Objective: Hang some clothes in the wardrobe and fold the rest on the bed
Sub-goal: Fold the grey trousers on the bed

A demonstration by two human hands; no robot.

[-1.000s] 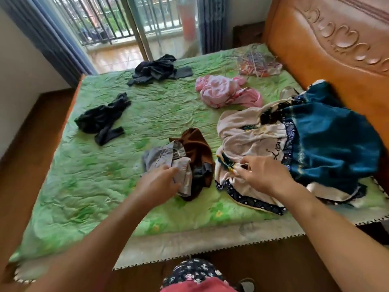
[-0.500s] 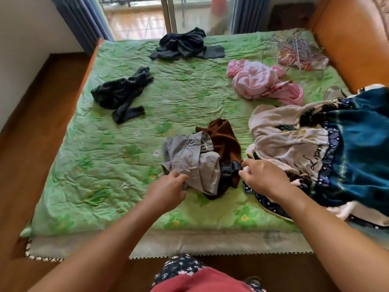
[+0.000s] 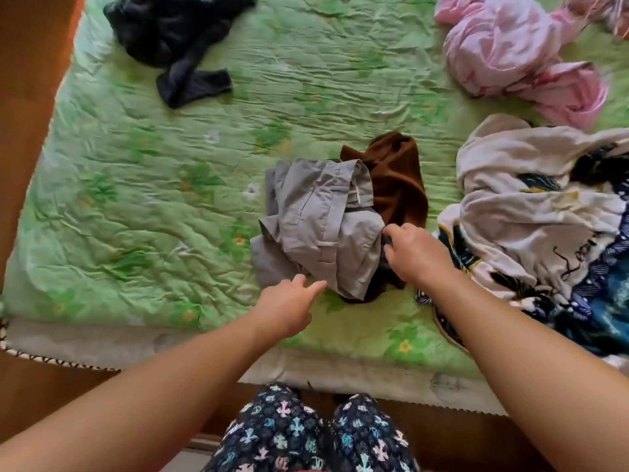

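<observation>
A crumpled grey garment [image 3: 320, 226] lies near the front edge of the green bedspread [image 3: 163, 185], on top of a brown garment [image 3: 394, 175]. My left hand [image 3: 289, 308] reaches toward the grey garment's near edge with straight fingers, its tips just short of the cloth. At the pile's right side my right hand [image 3: 415, 253] has curled fingers that pinch the fabric where the grey garment meets a dark cloth beneath it.
A white and blue patterned garment [image 3: 531, 206] is spread at the right. A pink garment [image 3: 503, 46] lies at the back right and a black one [image 3: 170, 32] at the back left. Wooden floor [image 3: 27, 80] borders the bed's left side.
The view has tipped down and closer to the bed. My left hand has let go of the grey garment and drawn back a little. My right hand has moved left from the patterned garment onto the pile.
</observation>
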